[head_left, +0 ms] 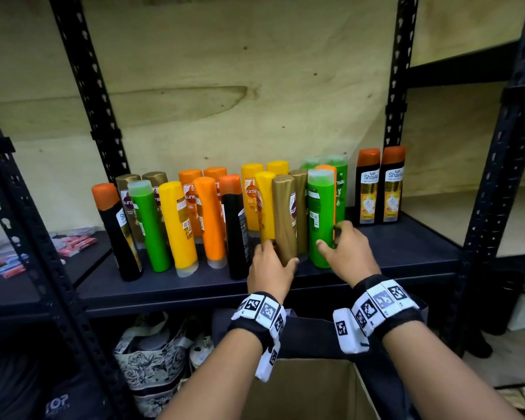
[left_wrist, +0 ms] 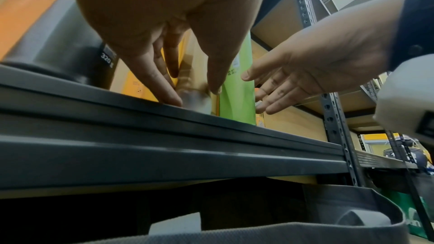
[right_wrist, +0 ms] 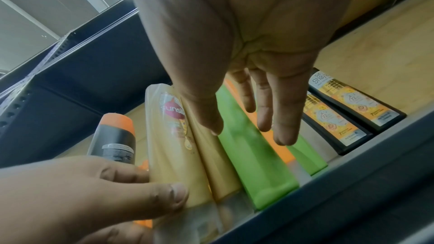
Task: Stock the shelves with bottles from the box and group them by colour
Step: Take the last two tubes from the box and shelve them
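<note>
Mixed bottles stand on the dark shelf (head_left: 391, 253). My left hand (head_left: 279, 253) grips the base of a gold-brown bottle (head_left: 284, 213) at the front of the row, thumb on its right side, fingers round its left. The right wrist view shows that thumb pressed on the gold bottle (right_wrist: 173, 146). My right hand (head_left: 331, 237) straddles the neighbouring green bottle (head_left: 319, 213), thumb at the front and straight fingers spread behind its right side. In its own view the right hand (right_wrist: 249, 134) hovers over the green bottle (right_wrist: 253, 164). The cardboard box (head_left: 303, 389) sits below my wrists.
Two black bottles with orange caps (head_left: 379, 189) stand apart at the right end. Left of my hands are a black (head_left: 235, 225), orange (head_left: 208, 219), yellow (head_left: 178, 225) and green bottle (head_left: 149, 228). Black uprights (head_left: 394, 86) frame the bay. Bags (head_left: 152, 359) fill the lower shelf.
</note>
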